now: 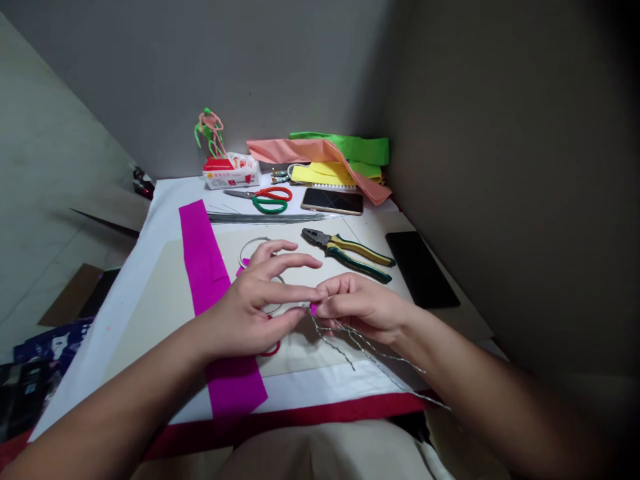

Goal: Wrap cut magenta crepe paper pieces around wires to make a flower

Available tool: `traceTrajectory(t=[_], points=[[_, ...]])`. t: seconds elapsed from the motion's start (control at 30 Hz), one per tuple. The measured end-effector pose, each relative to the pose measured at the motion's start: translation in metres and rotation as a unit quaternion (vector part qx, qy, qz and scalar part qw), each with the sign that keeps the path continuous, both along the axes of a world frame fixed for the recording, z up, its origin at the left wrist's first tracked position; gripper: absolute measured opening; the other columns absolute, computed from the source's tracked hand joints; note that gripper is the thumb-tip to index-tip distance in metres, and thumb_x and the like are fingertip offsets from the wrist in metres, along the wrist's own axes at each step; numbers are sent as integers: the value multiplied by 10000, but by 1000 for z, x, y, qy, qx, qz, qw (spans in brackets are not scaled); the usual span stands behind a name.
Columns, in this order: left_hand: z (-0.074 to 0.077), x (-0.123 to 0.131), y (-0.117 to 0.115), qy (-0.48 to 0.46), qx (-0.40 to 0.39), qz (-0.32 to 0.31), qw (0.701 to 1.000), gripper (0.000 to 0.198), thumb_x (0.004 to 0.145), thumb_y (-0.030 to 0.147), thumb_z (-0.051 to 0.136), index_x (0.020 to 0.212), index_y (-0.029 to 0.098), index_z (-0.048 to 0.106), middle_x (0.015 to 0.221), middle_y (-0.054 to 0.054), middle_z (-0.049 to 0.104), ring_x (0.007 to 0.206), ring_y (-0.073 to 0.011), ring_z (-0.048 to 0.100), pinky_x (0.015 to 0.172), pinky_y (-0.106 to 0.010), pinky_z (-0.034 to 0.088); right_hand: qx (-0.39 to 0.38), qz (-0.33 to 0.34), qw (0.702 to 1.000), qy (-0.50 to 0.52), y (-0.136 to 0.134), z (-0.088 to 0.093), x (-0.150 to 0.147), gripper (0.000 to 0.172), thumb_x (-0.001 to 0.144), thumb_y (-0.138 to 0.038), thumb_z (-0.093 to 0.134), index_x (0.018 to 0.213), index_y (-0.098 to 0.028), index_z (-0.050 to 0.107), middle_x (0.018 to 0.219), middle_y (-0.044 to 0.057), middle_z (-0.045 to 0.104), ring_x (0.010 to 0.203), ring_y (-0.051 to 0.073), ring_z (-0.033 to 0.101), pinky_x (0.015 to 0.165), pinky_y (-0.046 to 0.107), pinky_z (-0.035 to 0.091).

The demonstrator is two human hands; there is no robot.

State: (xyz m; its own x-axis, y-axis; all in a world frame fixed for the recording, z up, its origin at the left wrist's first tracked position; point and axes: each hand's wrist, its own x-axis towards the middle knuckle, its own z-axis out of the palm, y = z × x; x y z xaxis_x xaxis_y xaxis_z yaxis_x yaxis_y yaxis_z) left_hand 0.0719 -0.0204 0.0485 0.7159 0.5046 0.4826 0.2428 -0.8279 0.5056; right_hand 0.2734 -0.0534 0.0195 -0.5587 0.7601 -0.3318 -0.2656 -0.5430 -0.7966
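**Two Hands Pinched Twisted Wire**

We worked at a white-covered table [127, 293], over a magenta paper strip [200, 257] and near pliers [346, 257]. Our left hand [253, 300], above a wire ring [254, 252], met our right hand [360, 307], both clamped on twisted wire [367, 350].

1 head-worn camera looks forward and down at the hands [253, 300] [363, 307].
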Motion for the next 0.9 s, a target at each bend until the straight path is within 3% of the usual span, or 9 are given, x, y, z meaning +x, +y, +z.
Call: traceTrajectory(t=[0.13,0.4,0.73,0.9], points=[[3,1,-3,-5,-16,-35,999,242,776,67,652,918,233,756,1189,-88,656,1229,-280,468,1036,-507,386,-26,28,999,37,-2,-1,-1,34,626,-131,678,625,-119,646,481,-28,579,436,71,497,477,194,382],[6,1,-6,-13,-22,24,999,157,773,117,683,842,238,754,1088,-85,687,1111,-264,546,955,-468,451,-22,19,999,46,-2,3,-2,46,640,-136,681,620,-112,647,486,-35,563,445,55,466,484,185,389],[7,4,-10,-21,-37,12,999,202,787,66,637,823,226,755,1006,-62,716,1106,-240,550,973,-441,450,-23,7,999,48,-3,1,-5,34,631,-125,692,634,-104,665,477,-34,565,439,50,475,471,173,383],[6,3,-7,-66,-109,22,992,174,797,99,644,783,231,757,807,-43,739,908,-223,639,897,-422,497,-17,-2,996,86,-3,0,-3,99,710,-195,708,719,-101,679,588,28,669,530,95,612,565,209,486]])
